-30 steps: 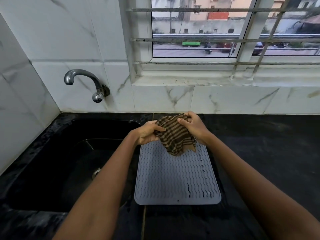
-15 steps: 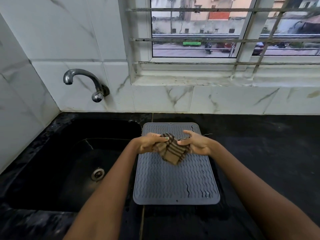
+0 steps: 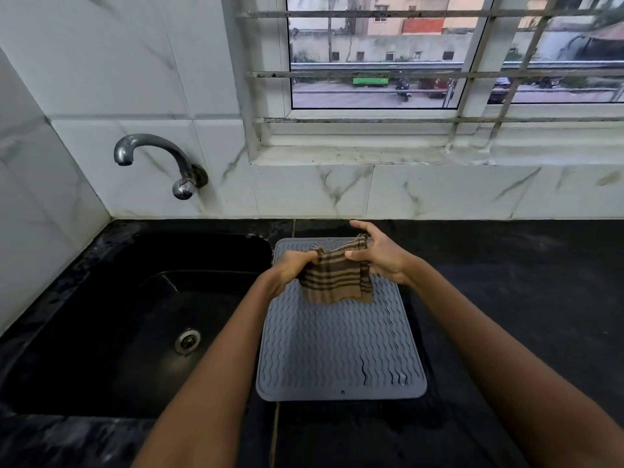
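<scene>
A small brown striped cloth (image 3: 332, 282) hangs between both hands above the far half of a grey wavy-ribbed silicone mat (image 3: 341, 349). My left hand (image 3: 292, 270) grips the cloth's left upper edge. At the right upper corner my right hand (image 3: 378, 253) pinches the cloth between thumb and fingers. The cloth's lower edge hangs loose just over the mat. The mat lies flat on the black countertop (image 3: 506, 298), right of the sink.
A black sink (image 3: 135, 315) with a metal drain (image 3: 187, 340) lies left of the mat. A metal tap (image 3: 158, 160) juts from the white tiled wall above it. A barred window (image 3: 439, 62) and its ledge run along the back.
The bunched cloth has been spread out wider between the hands. Both hands dipped toward the mat, then moved up and further apart, the right hand reaching toward the back.
</scene>
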`<action>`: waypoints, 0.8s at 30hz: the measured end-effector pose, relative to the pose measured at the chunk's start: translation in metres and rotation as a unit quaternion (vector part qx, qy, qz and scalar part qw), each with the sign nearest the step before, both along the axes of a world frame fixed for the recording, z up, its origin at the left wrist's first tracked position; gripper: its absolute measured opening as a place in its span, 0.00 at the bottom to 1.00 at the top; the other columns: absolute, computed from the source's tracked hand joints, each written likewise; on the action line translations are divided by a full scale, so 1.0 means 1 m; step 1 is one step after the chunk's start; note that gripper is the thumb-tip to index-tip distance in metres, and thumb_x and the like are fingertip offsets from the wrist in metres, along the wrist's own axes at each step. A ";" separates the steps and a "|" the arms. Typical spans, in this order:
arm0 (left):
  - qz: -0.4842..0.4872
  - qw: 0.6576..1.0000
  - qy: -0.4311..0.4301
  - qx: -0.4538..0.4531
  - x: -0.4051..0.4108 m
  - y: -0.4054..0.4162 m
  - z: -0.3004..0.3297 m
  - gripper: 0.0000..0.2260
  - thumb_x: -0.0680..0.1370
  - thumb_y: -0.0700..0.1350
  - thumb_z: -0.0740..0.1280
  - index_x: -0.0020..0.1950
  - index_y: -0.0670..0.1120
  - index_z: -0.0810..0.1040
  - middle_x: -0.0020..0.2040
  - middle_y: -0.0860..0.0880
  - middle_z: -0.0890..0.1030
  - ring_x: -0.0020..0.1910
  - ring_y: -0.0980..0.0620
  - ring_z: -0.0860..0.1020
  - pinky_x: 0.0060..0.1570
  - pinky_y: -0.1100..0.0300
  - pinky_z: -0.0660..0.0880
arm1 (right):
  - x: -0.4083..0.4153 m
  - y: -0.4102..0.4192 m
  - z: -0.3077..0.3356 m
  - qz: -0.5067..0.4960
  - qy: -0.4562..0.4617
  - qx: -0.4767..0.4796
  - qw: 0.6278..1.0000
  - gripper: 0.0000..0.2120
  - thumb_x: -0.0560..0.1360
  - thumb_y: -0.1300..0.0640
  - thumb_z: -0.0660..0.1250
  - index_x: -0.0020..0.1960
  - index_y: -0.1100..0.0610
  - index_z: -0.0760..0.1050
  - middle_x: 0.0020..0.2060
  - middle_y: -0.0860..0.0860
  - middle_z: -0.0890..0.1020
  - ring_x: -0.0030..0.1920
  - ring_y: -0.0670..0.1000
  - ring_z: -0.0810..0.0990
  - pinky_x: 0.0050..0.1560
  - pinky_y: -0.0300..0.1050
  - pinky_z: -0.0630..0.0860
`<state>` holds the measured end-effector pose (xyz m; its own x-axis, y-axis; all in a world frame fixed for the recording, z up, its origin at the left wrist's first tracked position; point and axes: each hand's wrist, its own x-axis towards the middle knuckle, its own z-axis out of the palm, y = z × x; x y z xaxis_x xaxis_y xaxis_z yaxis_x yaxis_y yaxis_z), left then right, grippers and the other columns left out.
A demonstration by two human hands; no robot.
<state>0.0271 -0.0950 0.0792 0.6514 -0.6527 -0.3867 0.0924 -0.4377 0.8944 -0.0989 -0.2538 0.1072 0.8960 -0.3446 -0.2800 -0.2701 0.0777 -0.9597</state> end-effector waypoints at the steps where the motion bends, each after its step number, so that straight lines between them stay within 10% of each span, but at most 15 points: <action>1: 0.035 0.999 0.004 -0.006 0.001 -0.001 -0.002 0.05 0.75 0.43 0.64 0.40 0.45 0.76 0.43 0.47 0.77 0.40 0.53 0.73 0.39 0.62 0.66 | 0.001 0.000 0.000 -0.006 0.001 -0.013 1.000 0.34 0.73 0.68 0.69 0.72 0.47 0.61 0.57 0.62 0.77 0.58 0.59 0.79 0.60 0.61 0.75; 6: 0.071 0.995 0.049 -0.054 0.003 -0.008 -0.008 0.04 0.77 0.41 0.62 0.48 0.46 0.75 0.47 0.48 0.76 0.46 0.51 0.72 0.42 0.59 0.67 | 0.007 -0.002 0.004 -0.091 -0.004 -0.026 0.996 0.42 0.71 0.67 0.71 0.74 0.45 0.52 0.64 0.65 0.72 0.62 0.61 0.76 0.62 0.61 0.73; 10: 0.048 0.993 0.034 -0.098 0.009 -0.006 -0.004 0.28 0.77 0.40 0.66 0.74 0.52 0.60 0.64 0.47 0.68 0.60 0.47 0.73 0.49 0.61 0.72 | 0.006 -0.006 0.007 -0.132 0.004 -0.058 0.990 0.45 0.71 0.68 0.71 0.74 0.44 0.47 0.66 0.61 0.68 0.62 0.60 0.73 0.61 0.61 0.75; 15: -0.142 0.987 -0.068 -0.040 0.017 -0.001 0.005 0.31 0.71 0.36 0.73 0.72 0.48 0.69 0.64 0.45 0.76 0.63 0.49 0.75 0.64 0.56 0.73 | -0.001 -0.013 0.007 -0.011 0.006 -0.097 0.995 0.23 0.71 0.64 0.72 0.64 0.54 0.72 0.63 0.56 0.73 0.61 0.56 0.74 0.60 0.59 0.76; 19: -0.159 0.964 -0.210 0.029 0.019 -0.006 0.004 0.20 0.69 0.35 0.74 0.60 0.44 0.80 0.53 0.46 0.82 0.45 0.56 0.80 0.41 0.70 0.78 | -0.001 -0.007 0.001 0.117 0.077 -0.242 0.960 0.26 0.66 0.62 0.76 0.63 0.56 0.75 0.60 0.53 0.76 0.60 0.52 0.75 0.63 0.53 0.74; 22: -0.134 0.920 -0.344 0.134 0.027 -0.005 0.001 0.11 0.69 0.48 0.74 0.50 0.51 0.81 0.55 0.49 0.74 0.55 0.51 0.73 0.56 0.53 0.74 | 0.001 -0.005 -0.010 0.138 0.085 -0.282 0.946 0.18 0.69 0.66 0.73 0.58 0.61 0.78 0.53 0.58 0.82 0.56 0.55 0.79 0.58 0.52 0.77; 24: -0.134 0.942 -0.286 0.113 0.035 -0.001 -0.001 0.16 0.68 0.51 0.75 0.54 0.49 0.81 0.57 0.53 0.69 0.59 0.52 0.68 0.61 0.53 0.70 | 0.000 -0.011 -0.014 0.107 0.076 -0.223 0.966 0.11 0.71 0.65 0.71 0.53 0.61 0.80 0.50 0.58 0.83 0.53 0.56 0.81 0.54 0.49 0.78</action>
<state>0.0624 -0.0957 0.0778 0.6191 -0.7662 -0.1723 -0.5166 -0.5625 0.6455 -0.0992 -0.2643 0.0933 0.9203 -0.2728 -0.2804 -0.3745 -0.4073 -0.8330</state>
